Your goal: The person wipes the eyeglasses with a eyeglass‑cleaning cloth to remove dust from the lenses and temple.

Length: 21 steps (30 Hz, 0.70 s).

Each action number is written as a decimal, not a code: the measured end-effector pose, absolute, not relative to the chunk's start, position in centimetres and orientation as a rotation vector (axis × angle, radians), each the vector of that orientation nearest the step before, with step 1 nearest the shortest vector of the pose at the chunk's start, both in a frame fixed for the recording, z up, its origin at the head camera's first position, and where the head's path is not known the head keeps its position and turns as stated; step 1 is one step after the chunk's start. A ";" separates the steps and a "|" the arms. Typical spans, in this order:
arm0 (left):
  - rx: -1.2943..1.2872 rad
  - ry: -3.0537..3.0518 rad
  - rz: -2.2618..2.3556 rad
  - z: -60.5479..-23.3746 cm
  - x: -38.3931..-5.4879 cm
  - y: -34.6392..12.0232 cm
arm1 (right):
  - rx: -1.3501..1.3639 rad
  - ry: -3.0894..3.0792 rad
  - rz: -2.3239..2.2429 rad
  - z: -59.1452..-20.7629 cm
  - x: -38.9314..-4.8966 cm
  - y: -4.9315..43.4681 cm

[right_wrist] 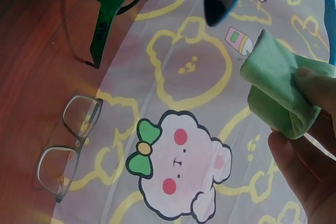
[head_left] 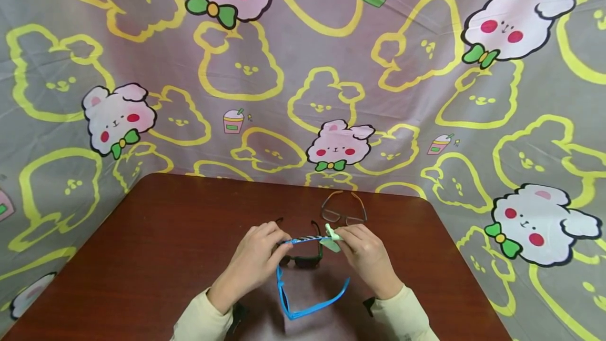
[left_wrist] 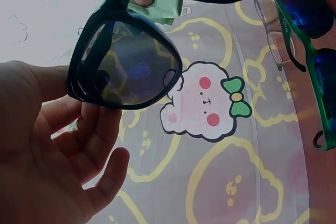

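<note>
My left hand pinches one end of blue-framed sunglasses between thumb and fingers, holding them above the table. Their dark lens fills much of the left wrist view, and a blue temple arm extends toward my body. At the other end of the frame, my right hand pinches a folded light green cloth. Whether the cloth presses on the lens is unclear. Beneath the hands lie green-and-black sunglasses, partly covered by the held pair.
Eyeglasses with clear lenses lie farther back on the brown table, just beyond my right hand. A curtain printed with rabbit faces hangs behind the table and along its sides.
</note>
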State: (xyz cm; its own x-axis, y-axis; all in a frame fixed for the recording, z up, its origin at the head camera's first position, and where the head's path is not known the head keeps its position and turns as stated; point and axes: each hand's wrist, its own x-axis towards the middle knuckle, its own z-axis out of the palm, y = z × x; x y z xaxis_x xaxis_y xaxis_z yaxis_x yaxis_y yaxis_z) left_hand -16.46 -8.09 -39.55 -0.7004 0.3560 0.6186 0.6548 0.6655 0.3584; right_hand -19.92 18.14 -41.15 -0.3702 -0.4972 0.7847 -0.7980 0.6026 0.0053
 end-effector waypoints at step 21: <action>-0.764 -2.423 -0.836 -39.5 -16.8 -9.3 | 1.076 -2.026 0.481 -41.2 -20.7 18.7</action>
State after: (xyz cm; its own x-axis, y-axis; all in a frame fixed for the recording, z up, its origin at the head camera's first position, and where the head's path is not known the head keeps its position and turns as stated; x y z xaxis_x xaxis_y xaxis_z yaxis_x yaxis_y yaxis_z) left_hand -16.79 -9.28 -39.49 -0.7388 0.3489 0.5765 0.6302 0.6608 0.4077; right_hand -20.75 18.65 -41.23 -0.3405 -0.5274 0.7784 -0.8208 0.5705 0.0275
